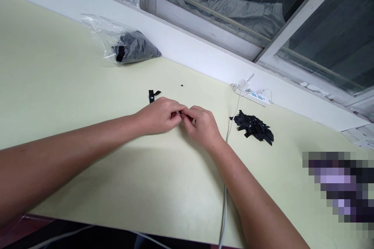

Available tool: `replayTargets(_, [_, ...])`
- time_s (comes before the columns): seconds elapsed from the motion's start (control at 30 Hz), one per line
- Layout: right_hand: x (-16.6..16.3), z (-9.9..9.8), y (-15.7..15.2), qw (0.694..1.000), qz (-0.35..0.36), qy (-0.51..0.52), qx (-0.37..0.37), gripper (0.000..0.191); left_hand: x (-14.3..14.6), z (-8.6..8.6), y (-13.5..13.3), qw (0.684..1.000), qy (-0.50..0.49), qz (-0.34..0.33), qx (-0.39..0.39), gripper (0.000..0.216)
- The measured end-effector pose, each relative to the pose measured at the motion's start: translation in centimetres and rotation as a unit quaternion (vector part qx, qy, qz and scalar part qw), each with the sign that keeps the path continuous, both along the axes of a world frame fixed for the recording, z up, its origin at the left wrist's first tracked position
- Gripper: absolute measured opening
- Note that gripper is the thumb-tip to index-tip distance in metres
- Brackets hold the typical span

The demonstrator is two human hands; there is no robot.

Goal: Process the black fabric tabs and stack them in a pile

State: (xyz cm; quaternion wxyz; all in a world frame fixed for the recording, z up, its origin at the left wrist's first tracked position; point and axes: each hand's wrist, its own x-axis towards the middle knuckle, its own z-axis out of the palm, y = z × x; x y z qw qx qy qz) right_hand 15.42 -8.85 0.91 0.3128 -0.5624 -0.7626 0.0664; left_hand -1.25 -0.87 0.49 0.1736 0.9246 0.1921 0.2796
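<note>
My left hand (pixel 160 115) and my right hand (pixel 201 125) meet over the middle of the pale yellow table (pixel 58 85), fingertips pinched together on a small black piece (pixel 180 114) that is mostly hidden between them. Just behind my left hand lies a single black strip (pixel 152 95) on the table. To the right of my right hand sits a pile of several black strips (pixel 254 126).
A clear plastic bag of black pieces (pixel 128 44) lies at the back left by the wall. A white power strip (pixel 253 94) sits against the wall, and its white cable (pixel 226 186) runs past my right wrist to the front edge. A window lies behind. A blurred patch covers the lower right.
</note>
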Motion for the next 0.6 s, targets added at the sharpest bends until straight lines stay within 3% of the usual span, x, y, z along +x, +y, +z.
replayTargets(0.6, [-0.78, -0.52, 0.14, 0.999, 0.0, 0.036, 0.01, 0.024, 0.28, 0.36, -0.04, 0.997, -0.028, 0.011, -0.065, 0.034])
